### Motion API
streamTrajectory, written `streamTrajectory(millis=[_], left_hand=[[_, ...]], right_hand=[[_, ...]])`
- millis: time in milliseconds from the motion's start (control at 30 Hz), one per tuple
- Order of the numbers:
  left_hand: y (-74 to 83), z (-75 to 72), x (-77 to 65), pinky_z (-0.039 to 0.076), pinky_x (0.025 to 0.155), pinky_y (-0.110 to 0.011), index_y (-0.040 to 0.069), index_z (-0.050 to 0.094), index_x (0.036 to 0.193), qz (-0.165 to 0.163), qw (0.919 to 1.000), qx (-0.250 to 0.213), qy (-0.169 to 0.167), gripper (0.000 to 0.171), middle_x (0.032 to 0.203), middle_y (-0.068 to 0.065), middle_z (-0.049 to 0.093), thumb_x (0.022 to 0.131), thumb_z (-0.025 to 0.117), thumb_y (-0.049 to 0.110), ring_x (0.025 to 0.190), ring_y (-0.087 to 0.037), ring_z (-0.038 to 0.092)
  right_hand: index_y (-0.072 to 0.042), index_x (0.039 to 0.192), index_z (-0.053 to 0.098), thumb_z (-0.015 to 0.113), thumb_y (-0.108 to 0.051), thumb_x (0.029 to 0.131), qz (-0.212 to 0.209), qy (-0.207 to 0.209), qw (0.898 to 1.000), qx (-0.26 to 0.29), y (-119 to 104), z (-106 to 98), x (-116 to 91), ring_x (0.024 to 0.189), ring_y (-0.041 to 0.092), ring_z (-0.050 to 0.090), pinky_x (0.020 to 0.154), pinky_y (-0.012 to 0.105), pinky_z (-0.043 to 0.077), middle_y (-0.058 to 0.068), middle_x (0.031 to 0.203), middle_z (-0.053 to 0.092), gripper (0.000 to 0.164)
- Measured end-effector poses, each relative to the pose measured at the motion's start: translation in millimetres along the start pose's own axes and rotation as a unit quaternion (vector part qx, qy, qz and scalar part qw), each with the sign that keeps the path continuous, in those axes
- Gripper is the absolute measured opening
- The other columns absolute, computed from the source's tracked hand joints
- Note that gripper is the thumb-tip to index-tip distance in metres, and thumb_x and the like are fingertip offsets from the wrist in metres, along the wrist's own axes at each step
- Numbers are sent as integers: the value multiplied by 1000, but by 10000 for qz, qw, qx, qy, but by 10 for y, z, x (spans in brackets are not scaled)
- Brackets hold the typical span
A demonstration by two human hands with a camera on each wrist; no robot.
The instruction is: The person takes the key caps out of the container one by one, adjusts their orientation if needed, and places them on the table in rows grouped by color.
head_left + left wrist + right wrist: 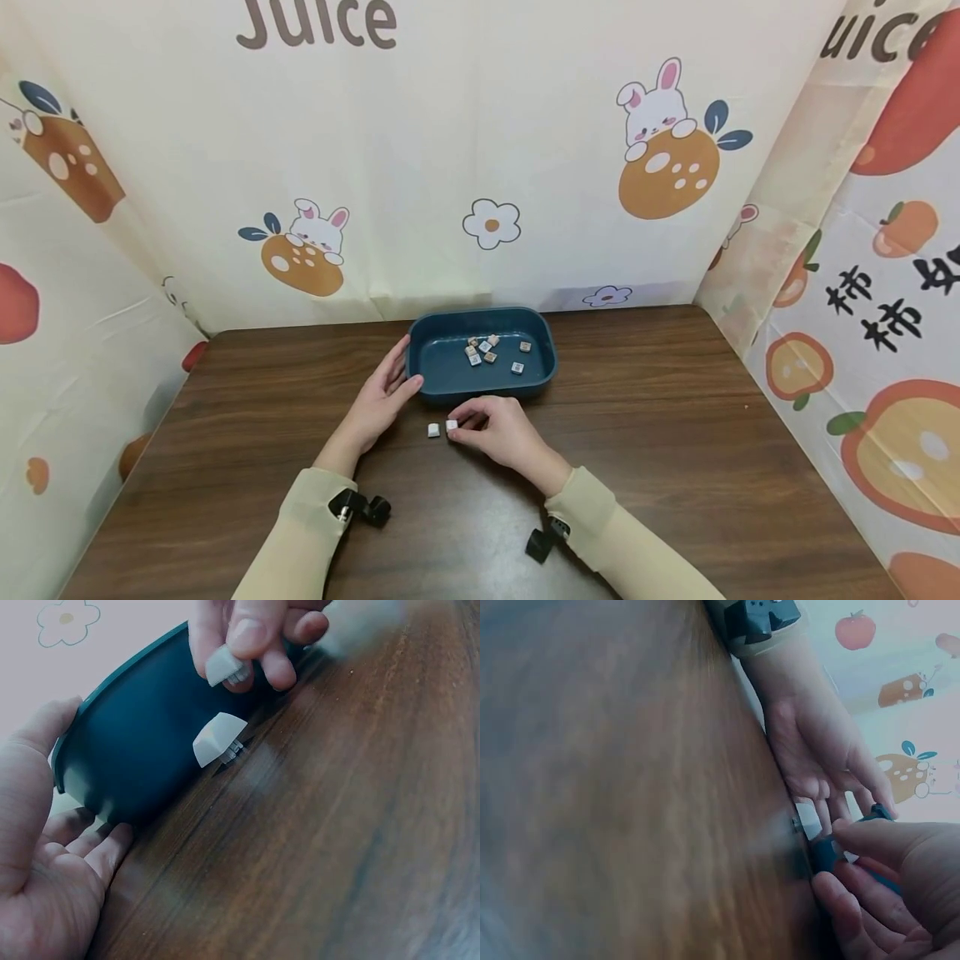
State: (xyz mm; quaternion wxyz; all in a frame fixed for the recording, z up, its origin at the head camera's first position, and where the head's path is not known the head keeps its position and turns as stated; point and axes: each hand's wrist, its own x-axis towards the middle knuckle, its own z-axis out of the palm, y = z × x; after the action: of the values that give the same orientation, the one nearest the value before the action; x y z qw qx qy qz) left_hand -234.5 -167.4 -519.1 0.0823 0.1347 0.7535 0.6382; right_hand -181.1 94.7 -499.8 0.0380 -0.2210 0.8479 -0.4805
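My right hand pinches a small white keycap between thumb and fingertips, just in front of a dark teal tray. In the left wrist view this held keycap is tilted, its stem facing down. A second white keycap sits on the table to its left, and its pale stem shows from the side in the left wrist view. At the tray's left end, my left hand rests with extended fingers along the outer wall and the thumb at the near corner. Several keycaps lie scattered inside the tray.
The wooden table extends to both sides and in front of the tray. A printed cloth hangs right behind the tray and along both sides. Small black cameras are strapped to both wrists.
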Motion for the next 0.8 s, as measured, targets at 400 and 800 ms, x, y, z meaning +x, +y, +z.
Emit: streamTrajectory(millis=[400,800], left_hand=[[15,15,1,27,131,-48,30,25,175,-7,10000,-38,-5,74,180,-5,28,113,64,25,165,-27,28],[11,12,-2,28,130,-49,30,24,175,-28,10000,-59,-6,74,180,-4,28,113,64,23,165,-27,29]], right_hand=[[-16,104,87,93,-17,90,-439,514,9970,-373,161,95,-16,83,5,74,71,24,60,-5,96,79,15],[-16,107,87,92,-16,91,-533,483,9959,-543,225,118,-11,79,2,68,70,22,59,-3,97,78,17]])
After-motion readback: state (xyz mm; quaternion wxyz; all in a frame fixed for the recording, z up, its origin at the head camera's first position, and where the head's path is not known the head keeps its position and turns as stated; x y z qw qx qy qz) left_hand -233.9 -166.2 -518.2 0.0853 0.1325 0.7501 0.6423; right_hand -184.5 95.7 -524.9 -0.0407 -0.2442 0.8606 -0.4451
